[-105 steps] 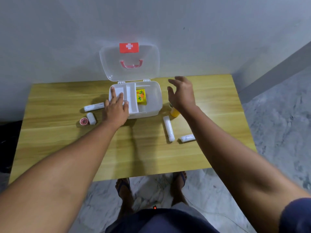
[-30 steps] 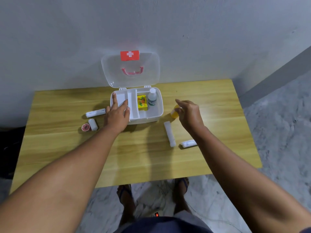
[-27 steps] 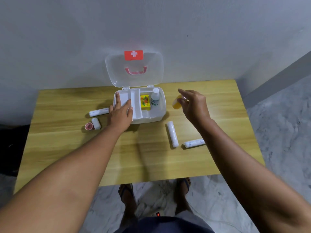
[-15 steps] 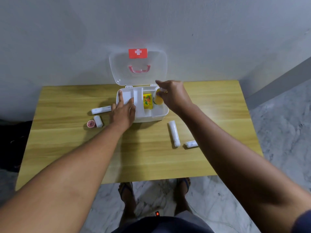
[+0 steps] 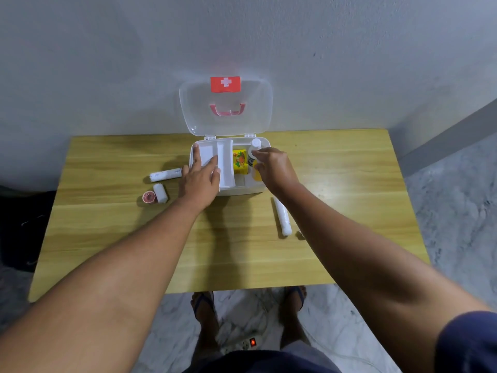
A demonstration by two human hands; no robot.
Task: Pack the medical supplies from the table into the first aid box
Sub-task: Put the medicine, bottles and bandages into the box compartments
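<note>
1. Since half a second ago, the right hand (image 5: 274,168) has come down with the yellow bottle (image 5: 256,174), from above the box (image 5: 242,190) into its right compartment. The left hand (image 5: 200,181) has stayed where it was.
2. The right grip is closed round the yellow bottle, which sits low in the box at frame centre and is not yet let go. The left grip is slack, with straight fingers lying flat on the white tray (image 5: 226,168) in the box's left half, probably to steady it.
3. Done so far, by my reading: a yellow carton (image 5: 239,161) and a white bottle (image 5: 254,152) stand in the right compartment, with the yellow bottle joining them just in front of the white one.
4. Several things are left on the worktop (image 5: 107,238). Left of centre lie a long roll (image 5: 165,175), a short roll (image 5: 160,193) and a pink tape (image 5: 148,197) touching it. Right of centre, below the box, lies another roll (image 5: 282,216), and beside it a small white piece (image 5: 300,234) is mostly hidden by the forearm. The task is roughly a third done.
5. The clear lid (image 5: 226,117) stands open against the wall. What lies under the left hand cannot be told.
</note>
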